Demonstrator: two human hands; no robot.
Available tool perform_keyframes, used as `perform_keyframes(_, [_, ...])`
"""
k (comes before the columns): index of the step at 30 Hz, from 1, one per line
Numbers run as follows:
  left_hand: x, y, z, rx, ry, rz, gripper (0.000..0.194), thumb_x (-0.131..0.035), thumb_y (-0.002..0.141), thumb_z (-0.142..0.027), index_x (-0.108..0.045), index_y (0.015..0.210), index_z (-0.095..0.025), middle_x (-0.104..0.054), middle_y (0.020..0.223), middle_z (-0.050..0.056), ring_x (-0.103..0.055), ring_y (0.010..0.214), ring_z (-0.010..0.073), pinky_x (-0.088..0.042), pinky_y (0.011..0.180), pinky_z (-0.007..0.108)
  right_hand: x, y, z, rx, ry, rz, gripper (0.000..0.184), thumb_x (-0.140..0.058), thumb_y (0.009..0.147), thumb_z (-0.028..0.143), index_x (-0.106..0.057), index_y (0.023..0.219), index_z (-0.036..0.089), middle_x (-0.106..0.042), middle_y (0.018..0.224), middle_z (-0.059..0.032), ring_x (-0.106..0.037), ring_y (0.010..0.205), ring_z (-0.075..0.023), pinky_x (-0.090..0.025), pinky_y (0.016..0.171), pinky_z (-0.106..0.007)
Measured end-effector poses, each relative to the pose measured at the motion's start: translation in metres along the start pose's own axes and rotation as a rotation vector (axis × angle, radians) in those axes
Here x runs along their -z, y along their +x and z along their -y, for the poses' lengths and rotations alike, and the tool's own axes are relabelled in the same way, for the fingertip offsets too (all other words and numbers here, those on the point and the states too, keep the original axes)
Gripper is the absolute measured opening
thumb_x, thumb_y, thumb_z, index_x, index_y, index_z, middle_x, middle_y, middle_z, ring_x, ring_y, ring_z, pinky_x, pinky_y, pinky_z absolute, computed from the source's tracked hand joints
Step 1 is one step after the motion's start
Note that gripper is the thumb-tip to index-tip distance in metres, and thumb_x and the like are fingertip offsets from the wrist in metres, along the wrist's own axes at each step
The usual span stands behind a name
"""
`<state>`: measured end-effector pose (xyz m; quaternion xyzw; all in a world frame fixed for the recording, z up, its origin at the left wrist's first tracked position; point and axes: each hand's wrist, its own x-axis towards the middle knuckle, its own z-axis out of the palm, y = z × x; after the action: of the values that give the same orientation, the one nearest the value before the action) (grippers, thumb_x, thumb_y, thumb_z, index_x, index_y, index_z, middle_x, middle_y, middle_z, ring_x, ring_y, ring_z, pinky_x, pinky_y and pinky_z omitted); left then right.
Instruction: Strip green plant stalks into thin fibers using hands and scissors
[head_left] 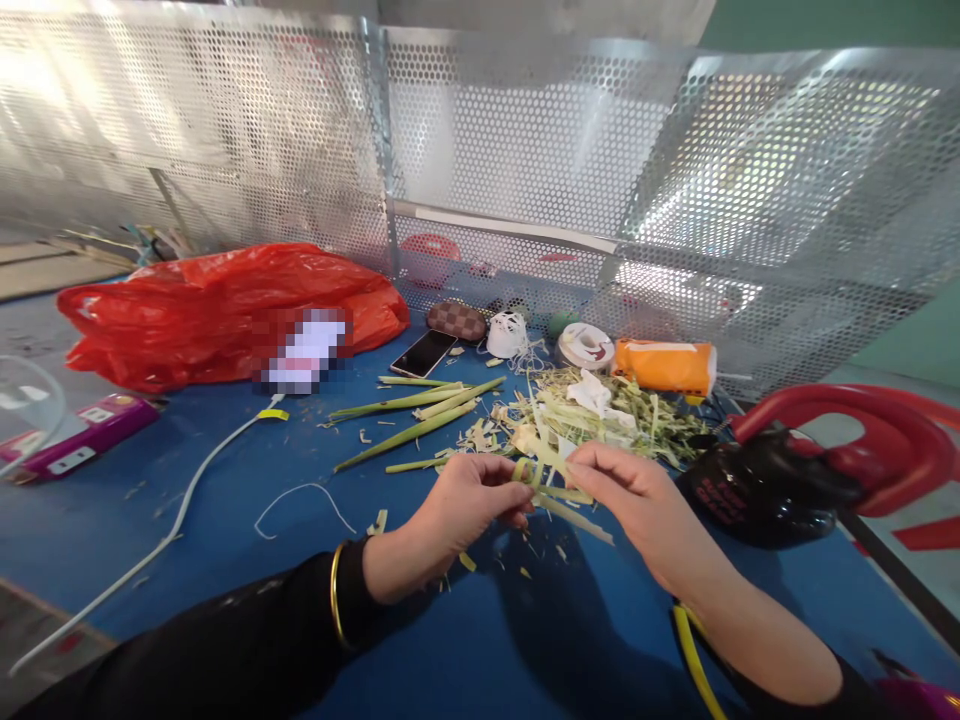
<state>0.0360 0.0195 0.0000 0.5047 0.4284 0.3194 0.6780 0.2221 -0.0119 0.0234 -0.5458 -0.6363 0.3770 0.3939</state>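
My left hand [457,515] and my right hand [637,500] meet above the blue table [225,540], both pinched on a pale green leaf strip [559,492] that curls between the fingers. A gold bangle sits on my left wrist. Just beyond the hands lies a heap of leaf trimmings [600,415], and several long green stalks [416,410] lie to its left.
A red plastic bag [217,300] lies at the back left, with a phone [424,352], a white cable [187,500], an orange packet [664,365] and a tape roll [585,345] nearby. A black and red helmet-like object [787,480] sits at right. Perforated metal panels [525,150] wall the back.
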Motion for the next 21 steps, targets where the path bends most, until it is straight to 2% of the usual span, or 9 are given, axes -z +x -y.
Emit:
perform_keyframes(3, [0.001,-0.001,-0.001,0.006,0.009,-0.024,0.011,-0.067,0.068,-0.022,-0.066,0.070,-0.012,-0.066,0.063,0.001,-0.060,0.053,0.0088,-0.047,0.059,0.022,0.005,0.002,0.003,0.016,-0.090,0.081,0.023,-0.056,0.082,0.029,-0.056,0.061,0.019,-0.060,0.088,-0.0016,-0.056,0.084,-0.0188,-0.038,0.074,-0.029])
perform_keyframes(6, [0.000,-0.001,-0.002,0.009,0.004,-0.043,0.013,-0.067,0.068,-0.022,-0.068,0.074,-0.011,-0.066,0.063,0.001,-0.060,0.053,0.0088,-0.047,0.059,0.021,0.006,0.003,0.003,0.003,-0.128,0.115,0.022,-0.055,0.080,0.026,-0.056,0.059,0.020,-0.061,0.092,-0.0020,-0.058,0.088,-0.0198,-0.038,0.079,-0.031])
perform_keyframes(14, [0.000,0.000,0.001,0.012,-0.080,-0.060,0.011,-0.069,0.068,-0.021,-0.069,0.073,-0.011,-0.066,0.064,0.001,-0.059,0.052,0.0068,-0.046,0.057,0.019,-0.004,0.001,-0.002,0.093,-0.245,0.040,0.023,-0.051,0.085,0.029,-0.052,0.064,0.021,-0.056,0.077,-0.0014,-0.053,0.076,-0.0181,-0.041,0.071,-0.030])
perform_keyframes(21, [-0.001,-0.003,0.002,0.036,-0.176,0.003,0.020,-0.075,0.065,-0.024,-0.066,0.077,-0.011,-0.067,0.066,0.002,-0.059,0.051,0.0074,-0.048,0.058,0.021,-0.004,0.002,-0.006,0.126,-0.301,-0.019,0.025,-0.051,0.086,0.027,-0.049,0.062,0.021,-0.055,0.074,-0.0003,-0.053,0.072,-0.0168,-0.040,0.069,-0.030])
